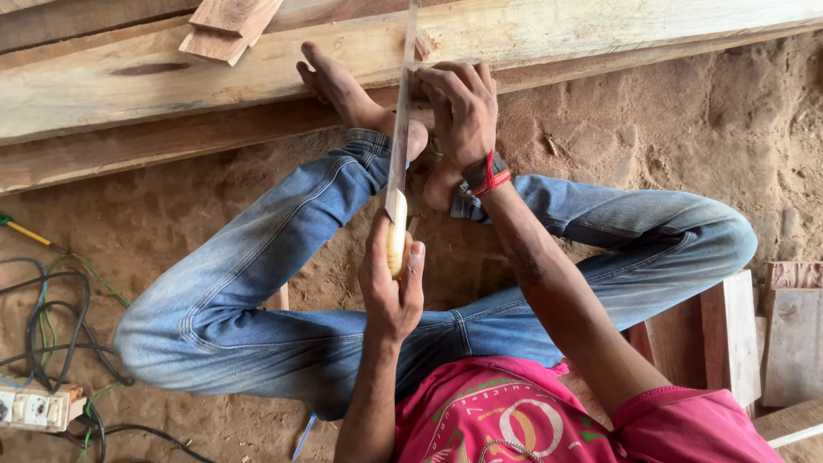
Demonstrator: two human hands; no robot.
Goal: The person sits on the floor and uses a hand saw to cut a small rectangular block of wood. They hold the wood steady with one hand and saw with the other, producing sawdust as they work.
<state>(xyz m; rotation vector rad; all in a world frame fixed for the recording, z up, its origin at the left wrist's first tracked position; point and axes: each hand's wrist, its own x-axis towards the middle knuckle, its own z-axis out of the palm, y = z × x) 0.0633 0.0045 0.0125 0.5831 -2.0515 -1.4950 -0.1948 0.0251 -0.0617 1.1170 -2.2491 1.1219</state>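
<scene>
Sitting on a floor of packed reddish dirt (686, 111), the person works a handsaw (399, 129) whose thin, flat steel blade runs edge-on up to a stack of rough, pale wooden planks (557, 34), long and splintery, with two small offcuts (227, 26) lying on top. The saw's rounded, pale yellow handle (396, 244) sits over faded blue jeans, and a bare foot (343, 86) presses against the planks just beside the blade. Short boards (737, 334) lean at the right edge, while tangled dark and green cables (51, 317) and a white power strip (34, 407) lie at the left. The left hand (390, 287) is closed tight around the handle. The right hand (463, 111), with a red cord at the wrist, rests fingers curled on the plank edge, touching the blade's side.
</scene>
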